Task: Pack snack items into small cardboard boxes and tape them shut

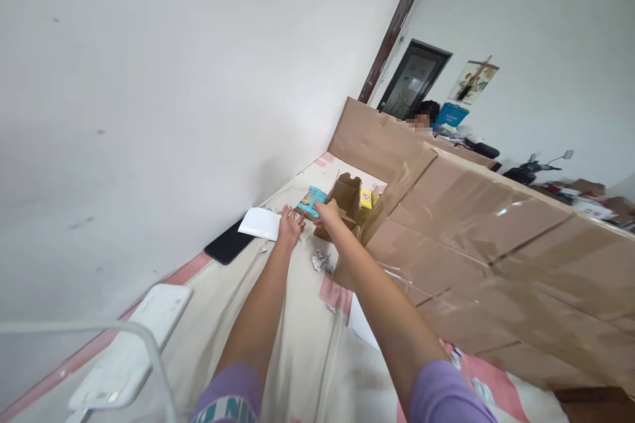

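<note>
My left hand [290,227] is open, fingers apart, beside the lower left of a small light-blue packet [313,198]. At the packet's right side is my right hand [328,214], its visible fingers stretched toward the packet; some fingertips are hard to make out. An open brown cardboard box [347,190] stands just beyond my right hand, which covers part of its near side. Against the box's right side is a small yellow box [366,199]. A folded white paper [260,223] lies left of my left hand, partly over a flat black object [230,239].
Crumpled paper [321,260] lies on the cloth below my hands. A white power strip [136,344] and cable sit at lower left. The wall [149,79] bounds the left, a taped cardboard partition [446,225] the right. A person's head [427,111] shows behind it.
</note>
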`<control>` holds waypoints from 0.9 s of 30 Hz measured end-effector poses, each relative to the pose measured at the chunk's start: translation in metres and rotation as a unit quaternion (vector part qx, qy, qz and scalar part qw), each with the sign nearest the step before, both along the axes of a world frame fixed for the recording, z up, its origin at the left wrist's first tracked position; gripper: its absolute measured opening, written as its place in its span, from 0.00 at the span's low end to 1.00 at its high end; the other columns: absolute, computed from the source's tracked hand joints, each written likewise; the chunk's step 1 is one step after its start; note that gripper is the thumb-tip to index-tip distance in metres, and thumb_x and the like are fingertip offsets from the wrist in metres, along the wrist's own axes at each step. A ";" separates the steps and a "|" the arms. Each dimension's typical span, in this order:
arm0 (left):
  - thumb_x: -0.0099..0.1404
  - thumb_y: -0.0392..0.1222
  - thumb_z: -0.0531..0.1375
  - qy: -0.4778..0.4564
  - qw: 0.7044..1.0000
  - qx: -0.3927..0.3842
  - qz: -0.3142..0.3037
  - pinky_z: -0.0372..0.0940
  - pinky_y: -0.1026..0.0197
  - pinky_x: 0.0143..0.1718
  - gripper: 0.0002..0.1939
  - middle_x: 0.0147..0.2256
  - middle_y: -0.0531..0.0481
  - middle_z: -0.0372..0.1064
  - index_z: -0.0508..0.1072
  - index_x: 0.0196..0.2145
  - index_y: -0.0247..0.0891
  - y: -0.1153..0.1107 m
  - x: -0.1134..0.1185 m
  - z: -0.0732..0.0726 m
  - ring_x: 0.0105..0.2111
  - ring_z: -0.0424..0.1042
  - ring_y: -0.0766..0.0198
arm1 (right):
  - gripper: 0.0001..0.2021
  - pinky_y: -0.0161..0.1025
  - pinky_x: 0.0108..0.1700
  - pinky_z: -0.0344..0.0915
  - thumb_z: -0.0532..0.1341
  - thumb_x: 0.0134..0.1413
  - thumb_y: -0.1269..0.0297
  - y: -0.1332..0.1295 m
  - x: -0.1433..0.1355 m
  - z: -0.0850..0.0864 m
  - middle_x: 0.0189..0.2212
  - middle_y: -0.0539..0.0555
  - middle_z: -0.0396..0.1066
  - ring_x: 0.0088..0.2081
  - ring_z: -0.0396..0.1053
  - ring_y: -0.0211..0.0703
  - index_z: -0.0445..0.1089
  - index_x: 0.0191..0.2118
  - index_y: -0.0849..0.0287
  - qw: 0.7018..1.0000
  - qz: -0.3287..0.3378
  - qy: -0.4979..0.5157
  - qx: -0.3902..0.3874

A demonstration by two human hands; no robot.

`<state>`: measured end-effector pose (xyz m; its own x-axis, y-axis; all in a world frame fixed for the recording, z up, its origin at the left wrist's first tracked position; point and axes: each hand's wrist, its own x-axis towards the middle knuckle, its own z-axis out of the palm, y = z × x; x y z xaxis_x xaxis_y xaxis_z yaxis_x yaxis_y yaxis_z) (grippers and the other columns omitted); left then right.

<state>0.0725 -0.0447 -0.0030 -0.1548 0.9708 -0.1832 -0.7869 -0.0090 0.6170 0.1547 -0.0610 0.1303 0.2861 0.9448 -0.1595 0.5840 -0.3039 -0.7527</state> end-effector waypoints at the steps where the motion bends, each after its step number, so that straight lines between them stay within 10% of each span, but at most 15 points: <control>1: 0.70 0.56 0.58 -0.011 1.000 -0.003 -0.006 0.61 0.68 0.25 0.21 0.45 0.47 0.70 0.67 0.53 0.42 0.005 -0.003 -0.004 0.35 0.74 0.65 | 0.18 0.39 0.34 0.75 0.62 0.67 0.56 0.006 0.000 -0.005 0.42 0.56 0.76 0.32 0.75 0.39 0.69 0.55 0.63 1.000 0.003 -0.016 -0.012; 17: 0.67 0.55 0.61 0.135 0.990 0.041 0.017 0.51 0.70 0.19 0.26 0.40 0.47 0.74 0.71 0.57 0.40 0.003 0.010 -0.007 0.22 0.67 0.73 | 0.15 0.34 0.37 0.68 0.57 0.67 0.61 -0.004 0.020 -0.020 0.27 0.61 0.78 0.31 0.76 0.45 0.77 0.44 0.67 0.984 0.126 -0.115 0.048; 21: 0.67 0.53 0.59 0.182 0.977 0.075 0.084 0.49 0.69 0.19 0.30 0.45 0.42 0.76 0.66 0.63 0.39 -0.007 -0.003 0.020 0.16 0.56 0.77 | 0.15 0.36 0.46 0.68 0.57 0.66 0.63 -0.012 0.019 -0.006 0.39 0.65 0.80 0.45 0.77 0.49 0.77 0.46 0.68 0.982 0.136 -0.095 0.094; 27: 0.66 0.55 0.60 0.251 0.938 0.154 0.181 0.44 0.69 0.18 0.27 0.49 0.39 0.77 0.72 0.57 0.38 -0.061 -0.049 0.101 0.17 0.49 0.78 | 0.18 0.38 0.46 0.69 0.58 0.66 0.55 -0.053 0.006 0.058 0.37 0.59 0.79 0.42 0.76 0.47 0.77 0.44 0.66 0.967 0.191 -0.015 0.167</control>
